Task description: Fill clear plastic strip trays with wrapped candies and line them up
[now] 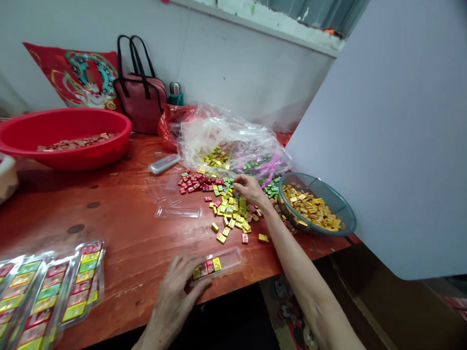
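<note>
The hands are well apart on the red-brown table (121,262): the left hand (172,293) clasps a clear tray (225,259) holding a few packets, while the right hand (250,189) rests on a loose pile of what look like wrapped sweets (229,210), beside a grey bowl (315,184).

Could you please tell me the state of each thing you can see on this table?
Left hand, fingers against the part-filled tray
Part-filled tray, sweets at one end only
Right hand, resting on the loose sweets
Loose sweets, heaped on the table
Grey bowl, holding gold sweets
Red basin, holding brown pieces
Plastic bag, crumpled open
Filled trays, lying flat
Empty tray, lying flat
</note>
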